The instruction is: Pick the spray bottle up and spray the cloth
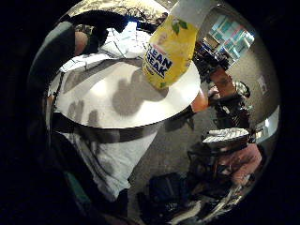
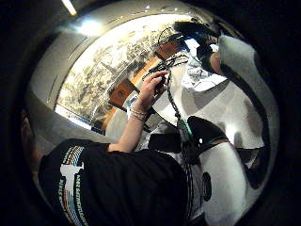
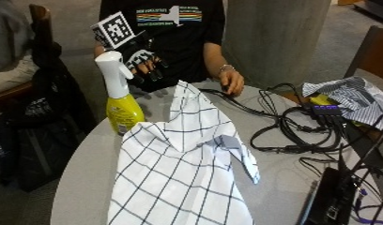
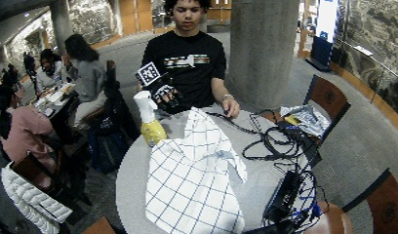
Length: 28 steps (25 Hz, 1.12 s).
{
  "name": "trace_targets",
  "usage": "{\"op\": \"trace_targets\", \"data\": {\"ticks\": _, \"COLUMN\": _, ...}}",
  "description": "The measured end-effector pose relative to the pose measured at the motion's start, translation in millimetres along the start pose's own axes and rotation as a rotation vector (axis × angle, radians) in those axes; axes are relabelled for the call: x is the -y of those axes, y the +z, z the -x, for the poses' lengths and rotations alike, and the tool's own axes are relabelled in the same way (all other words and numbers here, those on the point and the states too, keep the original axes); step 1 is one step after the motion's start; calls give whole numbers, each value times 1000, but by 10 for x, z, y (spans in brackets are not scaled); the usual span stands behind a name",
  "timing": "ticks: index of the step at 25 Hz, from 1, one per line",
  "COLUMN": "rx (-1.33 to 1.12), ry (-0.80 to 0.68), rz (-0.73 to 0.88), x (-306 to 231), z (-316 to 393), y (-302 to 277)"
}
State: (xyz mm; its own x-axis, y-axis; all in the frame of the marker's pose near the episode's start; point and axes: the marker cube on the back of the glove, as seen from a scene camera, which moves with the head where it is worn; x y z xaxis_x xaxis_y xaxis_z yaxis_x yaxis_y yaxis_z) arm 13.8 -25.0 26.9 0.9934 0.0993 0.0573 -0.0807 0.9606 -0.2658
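A yellow spray bottle (image 3: 123, 111) with a white trigger head (image 3: 113, 70) stands upright near the left edge of the round grey table (image 3: 85, 178). My gloved right hand (image 3: 142, 65) hovers just behind the bottle's head, fingers spread and slightly bent, holding nothing. A white cloth (image 3: 179, 164) with a dark grid pattern lies bunched across the table's middle, one peak raised beside the bottle. The little finger side palm view shows the bottle (image 1: 169, 49) close by, standing on the table (image 1: 126, 101). In the wide view the bottle (image 4: 151, 127), hand (image 4: 165, 95) and cloth (image 4: 192, 180) appear the same way.
The person's bare left hand (image 3: 231, 82) rests on the table's far side near black cables (image 3: 285, 126). A striped cloth (image 3: 351, 96) and a black device (image 3: 325, 199) lie at the right. A dark bag (image 3: 42, 112) hangs on a chair left of the table.
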Motion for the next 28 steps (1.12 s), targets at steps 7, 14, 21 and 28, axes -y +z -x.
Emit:
{"op": "trace_targets", "data": {"ticks": 7, "rx": -12, "ry": 58, "rz": -12, "x": -12, "z": -33, "y": 12}}
{"op": "trace_targets", "data": {"ticks": 14, "rx": 174, "ry": 234, "rz": -144, "x": -149, "z": -212, "y": -25}}
{"op": "trace_targets", "data": {"ticks": 21, "rx": 462, "ry": 387, "rz": -341, "x": -249, "z": -470, "y": -77}}
{"op": "trace_targets", "data": {"ticks": 28, "rx": 790, "ry": 556, "rz": -429, "x": -308, "z": -623, "y": -45}}
